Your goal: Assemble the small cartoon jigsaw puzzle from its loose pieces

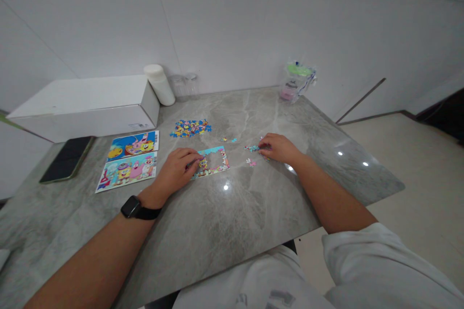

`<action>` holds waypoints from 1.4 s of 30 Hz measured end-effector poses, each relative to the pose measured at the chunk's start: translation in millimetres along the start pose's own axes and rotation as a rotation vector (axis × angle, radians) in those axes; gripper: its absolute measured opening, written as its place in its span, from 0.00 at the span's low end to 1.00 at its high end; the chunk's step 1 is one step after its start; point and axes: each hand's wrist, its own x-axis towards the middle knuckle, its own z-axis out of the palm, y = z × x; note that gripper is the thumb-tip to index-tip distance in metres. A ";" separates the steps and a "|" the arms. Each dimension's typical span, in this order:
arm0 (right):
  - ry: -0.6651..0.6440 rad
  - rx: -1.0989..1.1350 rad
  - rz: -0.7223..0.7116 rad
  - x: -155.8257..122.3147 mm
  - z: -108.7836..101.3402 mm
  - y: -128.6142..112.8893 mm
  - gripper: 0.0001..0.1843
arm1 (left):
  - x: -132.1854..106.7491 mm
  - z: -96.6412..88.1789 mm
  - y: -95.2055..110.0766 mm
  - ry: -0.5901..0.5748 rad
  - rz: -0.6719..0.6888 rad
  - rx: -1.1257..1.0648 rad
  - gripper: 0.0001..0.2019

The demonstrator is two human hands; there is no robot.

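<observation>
A partly assembled jigsaw puzzle (221, 167) lies on the grey table, its border joined around a bare gap and a yellow cartoon figure at its left. My left hand (178, 166), wearing a black watch, rests over the puzzle's left end with curled fingers; whatever is between them is hidden. To the right, my right hand (278, 148) has its fingers drawn together at a small group of loose puzzle pieces (252, 148), apparently pinching one. Pink pieces (251, 162) lie just below that group. Two more pieces (229, 140) sit above the puzzle.
A heap of mostly blue pieces (191, 128) lies farther back. Two cartoon picture cards (128, 166) and a phone (67, 159) are at left. Along the wall stand a white box (87, 106), a white bottle (160, 85), clear glasses (185, 86) and a plastic-wrapped cup (295, 82).
</observation>
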 end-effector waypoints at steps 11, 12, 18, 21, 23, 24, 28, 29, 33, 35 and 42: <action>0.040 0.043 0.016 1.9 5.3 -6.7 0.09 | 0.4 -0.7 1.0 -0.012 0.001 -0.002 0.13; 0.038 0.041 0.016 2.3 6.0 -8.2 0.09 | 0.5 -0.9 1.3 -0.014 -0.001 -0.002 0.13; 0.035 0.092 0.031 4.5 8.9 -10.6 0.04 | 0.1 -1.8 3.6 0.003 -0.020 -0.009 0.13; 0.043 0.144 0.053 4.6 7.6 -11.0 0.03 | -0.5 -1.7 1.9 0.021 -0.062 -0.007 0.13; 0.052 0.199 0.089 3.9 5.7 -12.2 0.03 | -0.9 -1.7 -1.9 0.079 -0.132 -0.003 0.14; 0.062 0.228 0.109 3.3 4.6 -13.1 0.04 | -1.1 -1.8 -4.5 0.126 -0.175 -0.012 0.15; 0.140 0.347 0.154 1.8 1.3 -18.7 0.07 | -1.9 -2.8 -16.3 0.340 -0.343 -0.146 0.15; 0.159 0.386 0.166 2.5 0.9 -20.9 0.09 | -2.0 -3.2 -18.6 0.383 -0.377 -0.173 0.15; 0.190 0.601 0.203 15.3 -0.2 -36.0 0.17 | -1.8 -5.0 -21.3 0.462 -0.448 -0.220 0.13; 0.166 0.692 0.168 28.9 -1.8 -48.6 0.19 | -1.7 -6.3 -18.9 0.454 -0.436 -0.219 0.12; 0.025 0.828 -0.039 101.2 5.1 -111.6 0.17 | -2.3 -9.1 -4.6 0.392 -0.336 -0.257 0.09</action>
